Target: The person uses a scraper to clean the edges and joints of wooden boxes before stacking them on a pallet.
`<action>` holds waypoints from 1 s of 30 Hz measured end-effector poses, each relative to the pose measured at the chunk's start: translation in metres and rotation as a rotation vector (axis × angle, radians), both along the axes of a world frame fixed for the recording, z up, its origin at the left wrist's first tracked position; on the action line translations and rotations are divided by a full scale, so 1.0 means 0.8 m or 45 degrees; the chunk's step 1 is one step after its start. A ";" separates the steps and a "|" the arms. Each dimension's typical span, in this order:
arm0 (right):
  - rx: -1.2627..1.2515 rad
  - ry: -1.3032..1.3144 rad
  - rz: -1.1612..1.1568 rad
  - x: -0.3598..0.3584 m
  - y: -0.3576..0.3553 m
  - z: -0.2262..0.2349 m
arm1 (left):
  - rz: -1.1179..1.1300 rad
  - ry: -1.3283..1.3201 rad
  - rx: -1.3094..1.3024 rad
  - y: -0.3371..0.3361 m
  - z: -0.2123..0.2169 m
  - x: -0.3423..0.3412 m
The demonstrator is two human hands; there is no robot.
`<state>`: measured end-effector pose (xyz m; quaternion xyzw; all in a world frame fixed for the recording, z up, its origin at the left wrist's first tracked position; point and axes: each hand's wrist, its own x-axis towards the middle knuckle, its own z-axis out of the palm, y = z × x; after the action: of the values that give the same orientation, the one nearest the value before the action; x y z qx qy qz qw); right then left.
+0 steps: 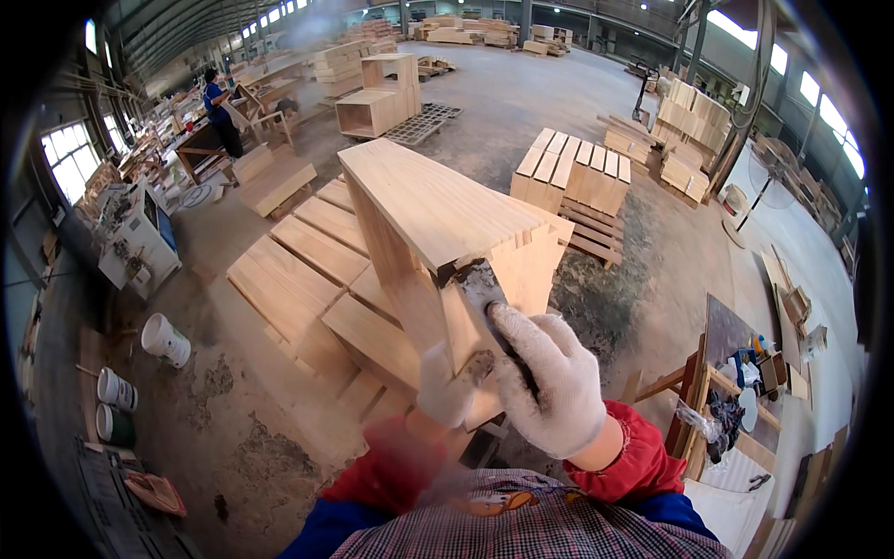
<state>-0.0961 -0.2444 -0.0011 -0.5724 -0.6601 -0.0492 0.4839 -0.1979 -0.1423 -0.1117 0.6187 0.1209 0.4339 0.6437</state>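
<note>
My right hand (554,387), in a white knitted glove, is closed round a putty knife (480,284). Its smeared, flat blade lies against the near upper corner of a pale wooden box (447,200), where a dark patch shows. The box is tilted and rests over other wooden pieces. Below that corner is my left hand (449,387), also gloved, beside the box's lower near edge. Its fingers look curled and their tips are dark and dirty; blur and overlap hide what they hold.
Flat wooden boxes (298,261) lie under and left of the work. Slatted boxes (573,172) sit on a pallet behind right. White buckets (168,340) stand on the floor at left. A cluttered bench (736,373) is at right. A person (222,114) works far left.
</note>
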 end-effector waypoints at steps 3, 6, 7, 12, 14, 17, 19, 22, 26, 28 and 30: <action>0.015 0.004 0.000 -0.001 0.005 0.000 | -0.059 0.023 -0.033 -0.001 0.002 -0.001; 0.032 -0.012 0.004 0.000 0.010 0.004 | -0.037 -0.039 -0.088 -0.010 0.007 0.003; 0.031 -0.021 0.002 0.002 0.012 0.005 | -0.017 -0.082 -0.111 -0.013 0.008 0.006; 0.117 -0.019 -0.139 0.033 0.009 0.029 | -0.032 0.020 -0.180 -0.016 0.017 0.000; 0.013 -0.043 -0.066 0.043 -0.010 0.044 | -0.063 0.079 -0.175 -0.014 0.021 -0.004; -0.218 -0.334 0.160 0.047 -0.025 0.066 | -0.156 0.082 -0.147 -0.009 0.019 -0.009; -0.239 -0.442 0.158 0.047 -0.023 0.066 | -0.177 0.013 -0.168 -0.009 0.017 -0.006; -0.337 -0.563 0.140 0.042 -0.021 0.080 | -0.134 0.033 -0.164 -0.007 0.010 -0.004; -0.359 -0.709 0.116 0.045 -0.015 0.088 | -0.083 0.094 -0.058 -0.006 0.013 -0.003; -0.356 -0.762 0.080 0.049 -0.013 0.092 | -0.063 0.093 -0.050 -0.006 0.010 -0.004; -0.370 -0.811 0.025 0.056 -0.016 0.098 | -0.081 0.083 -0.077 -0.006 0.012 -0.005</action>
<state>-0.0515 -0.2568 0.0776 -0.5848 -0.7835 -0.1262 0.1677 -0.2020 -0.1475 -0.1019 0.6163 0.1352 0.3888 0.6714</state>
